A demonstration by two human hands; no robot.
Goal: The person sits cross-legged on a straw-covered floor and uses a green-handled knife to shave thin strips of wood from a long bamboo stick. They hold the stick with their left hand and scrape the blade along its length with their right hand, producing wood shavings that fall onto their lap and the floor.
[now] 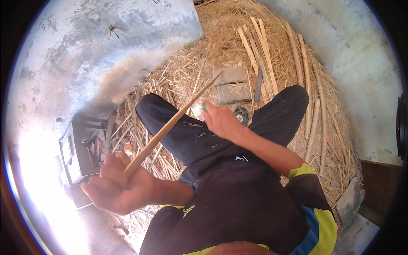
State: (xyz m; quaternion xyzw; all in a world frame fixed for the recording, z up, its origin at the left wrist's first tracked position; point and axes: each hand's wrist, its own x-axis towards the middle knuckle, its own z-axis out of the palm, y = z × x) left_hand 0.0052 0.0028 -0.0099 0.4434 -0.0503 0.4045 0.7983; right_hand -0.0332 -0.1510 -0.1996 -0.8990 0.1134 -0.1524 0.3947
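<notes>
My left hand is closed around the thick end of a long, pale split bamboo strip. The strip slants up and away to the right, over my left leg, narrowing to a pointed far end. My right hand, in front of my lap, is closed on a small green object. Only a bit of green shows at the fingers, so its kind is hidden. That hand is close to the strip's middle, with a small gap between them.
Straw covers the ground. Bricks, a dark flat blade and a dark round object lie between my knees. Bamboo strips and poles lie ahead and right. A wooden frame stands left, near a small orange bottle.
</notes>
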